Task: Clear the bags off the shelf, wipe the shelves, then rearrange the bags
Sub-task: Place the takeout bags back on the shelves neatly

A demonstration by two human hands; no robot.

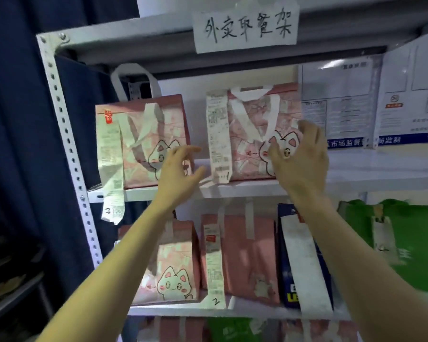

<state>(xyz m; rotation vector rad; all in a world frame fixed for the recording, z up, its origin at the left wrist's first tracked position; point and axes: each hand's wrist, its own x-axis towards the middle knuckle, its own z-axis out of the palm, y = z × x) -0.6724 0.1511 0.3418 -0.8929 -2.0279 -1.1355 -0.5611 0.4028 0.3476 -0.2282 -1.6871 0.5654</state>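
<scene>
Fingers [309, 130] on both hands are spread, loosely bent, gripping nothing. The right hand [304, 159] overlaps the right pink cat-print fabric bag [247, 144], and the left hand [177, 170] overlaps a corner of the left pink bag [139, 149]. Both bags stand on the white metal shelf [252, 189].

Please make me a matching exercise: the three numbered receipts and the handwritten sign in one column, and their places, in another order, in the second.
1 receipt marked 1
2 receipt marked 2
3 receipt marked 3
4 handwritten sign

A top beam
B upper shelf, far left
C middle shelf
D upper shelf, right of the left hand

Pairs: 1-D, 2-C, 3-B, 4-A.
</scene>
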